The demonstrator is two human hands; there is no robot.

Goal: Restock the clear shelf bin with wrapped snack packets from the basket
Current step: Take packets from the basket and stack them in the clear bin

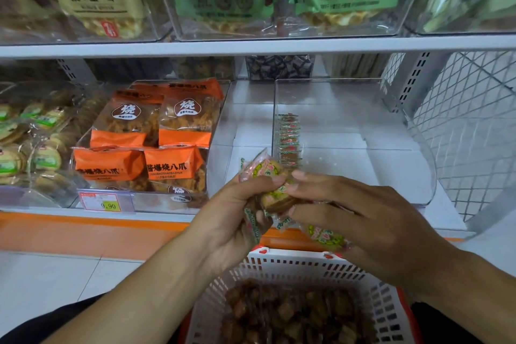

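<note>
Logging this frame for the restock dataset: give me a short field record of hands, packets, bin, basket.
left hand: grips several wrapped snack packets
right hand: fingers pinch the same bunch; another packet shows beneath its palm
clear shelf bin: mostly bare, a row of packets on edge against its left wall
basket: white, slotted, below the hands, holds brown wrapped snacks
neighbour bin: orange bags, to the left
price tag: reads 9.90
task state: packets in hand not yet in the bin
</note>
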